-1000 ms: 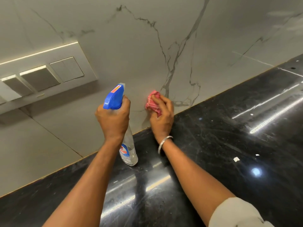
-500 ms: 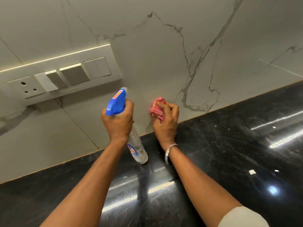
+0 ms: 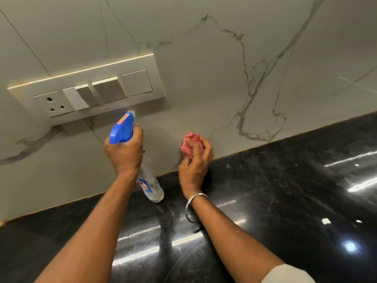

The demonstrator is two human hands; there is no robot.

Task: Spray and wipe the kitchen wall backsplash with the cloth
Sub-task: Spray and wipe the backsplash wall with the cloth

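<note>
My left hand grips the spray bottle, nozzle aimed up at the backsplash. My right hand clutches the bunched cloth against the wall, just above the tabletop, nearer the unwiped tile to its left.

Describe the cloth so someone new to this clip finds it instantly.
Follow the white marble backsplash down to where it meets the black countertop. There the right hand grips a crumpled pink cloth against the wall; nothing else is pink.
</note>
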